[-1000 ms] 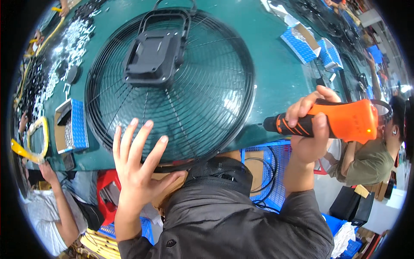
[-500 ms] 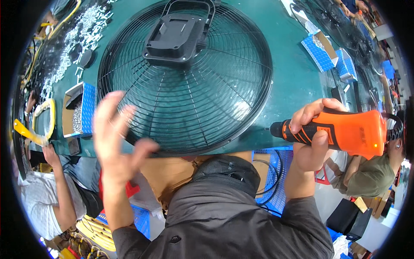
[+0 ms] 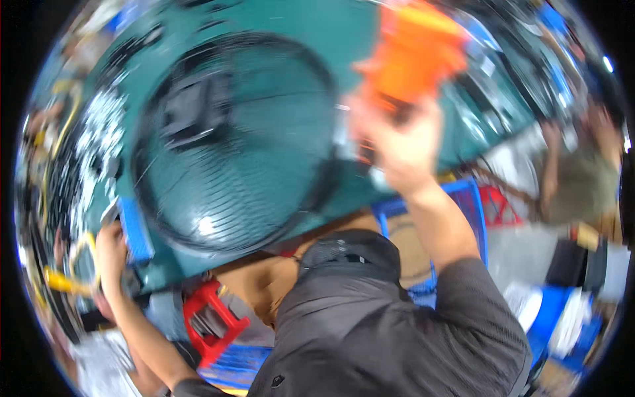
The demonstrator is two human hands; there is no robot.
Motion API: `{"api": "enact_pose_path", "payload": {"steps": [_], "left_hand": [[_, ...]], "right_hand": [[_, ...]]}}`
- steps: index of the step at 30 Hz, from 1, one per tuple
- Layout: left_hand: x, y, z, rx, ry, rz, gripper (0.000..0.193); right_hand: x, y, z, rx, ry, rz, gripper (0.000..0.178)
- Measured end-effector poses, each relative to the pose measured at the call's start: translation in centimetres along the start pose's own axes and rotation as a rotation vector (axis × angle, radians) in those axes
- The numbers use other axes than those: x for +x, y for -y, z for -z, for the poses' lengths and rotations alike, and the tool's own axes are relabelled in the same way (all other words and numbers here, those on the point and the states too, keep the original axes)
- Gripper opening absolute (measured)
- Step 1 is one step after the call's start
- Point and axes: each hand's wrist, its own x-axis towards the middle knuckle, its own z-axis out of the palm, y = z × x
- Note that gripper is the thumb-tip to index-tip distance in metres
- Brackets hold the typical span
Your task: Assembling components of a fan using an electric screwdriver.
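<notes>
A round black wire fan guard point(image 3: 231, 155) lies on the green counter point(image 3: 271, 14), a boxy black plastic housing point(image 3: 197, 109) on its far-left part. Right of the guard, the right hand point(image 3: 400, 139) is wrapped around a blurred orange-and-black power screwdriver point(image 3: 418, 56). At the guard's near-left side, the left hand point(image 3: 111, 255) is at a blue cardboard box point(image 3: 135, 228); whether its fingers pinch anything I cannot tell. The step looks like reaching for small parts; the next move probably calls for a careful fingertip pick, screwdriver clear of the guard.
</notes>
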Motion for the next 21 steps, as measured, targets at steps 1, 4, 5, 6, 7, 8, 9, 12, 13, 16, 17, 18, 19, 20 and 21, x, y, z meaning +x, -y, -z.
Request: {"api": "enact_pose_path", "payload": {"steps": [1, 4, 5, 6, 7, 8, 9, 12, 13, 16, 17, 18, 19, 20, 21], "left_hand": [[0.4, 0.6, -0.2, -0.078, 0.029, -0.001, 0.022], [0.7, 3.2, -0.5, -0.203, 0.076, 0.095, 0.020], [1.0, 4.2, -0.7, -0.190, 0.088, 0.108, 0.017], [1.1, 5.2, -0.9, -0.277, 0.096, 0.134, 0.016], [1.2, 6.2, -0.9, -0.248, 0.093, 0.115, 0.015], [1.4, 6.9, -1.1, -0.245, 0.084, 0.102, 0.014], [1.5, 7.7, -1.2, -0.355, 0.104, 0.074, 0.014], [1.9, 9.1, -1.4, -0.292, 0.108, 0.111, 0.013], [2.1, 9.3, -1.5, -0.338, 0.126, 0.125, 0.011], [2.3, 9.5, -1.6, -0.329, 0.084, 0.092, 0.008], [2.5, 9.4, -1.4, -0.290, 0.098, 0.122, 0.010], [2.4, 9.3, -1.4, -0.243, 0.055, 0.068, 0.010], [2.5, 9.1, -1.2, -0.245, 0.077, 0.108, 0.011], [2.4, 8.8, -1.1, -0.251, 0.095, 0.107, 0.012], [2.4, 8.5, -0.8, -0.269, 0.143, 0.134, 0.014]], "right_hand": [[0.3, -0.2, 0.3, 0.048, -0.015, -0.039, 0.042], [1.5, -0.6, 1.6, 0.022, -0.014, -0.065, 0.042], [1.7, -0.6, 2.0, 0.056, -0.001, -0.052, 0.041], [1.9, -0.8, 2.5, 0.073, -0.008, -0.044, 0.039], [2.0, -0.8, 2.8, 0.091, -0.007, -0.036, 0.037], [1.9, -1.0, 3.1, 0.119, -0.046, -0.017, 0.035], [1.8, -1.0, 3.4, 0.188, -0.065, 0.006, 0.034], [1.2, -1.4, 4.6, 0.328, -0.133, 0.016, 0.025], [1.0, -1.6, 5.1, 0.374, -0.159, 0.026, 0.025], [0.9, -2.6, 6.3, 0.482, -0.236, 0.020, 0.024], [1.0, -3.0, 6.6, 0.498, -0.269, 0.029, 0.025], [1.1, -3.4, 6.9, 0.513, -0.300, 0.041, 0.026], [1.2, -3.9, 7.2, 0.520, -0.339, 0.034, 0.027], [1.2, -4.4, 7.5, 0.548, -0.371, 0.034, 0.027], [1.2, -4.9, 7.9, 0.580, -0.379, 0.033, 0.027]]}}
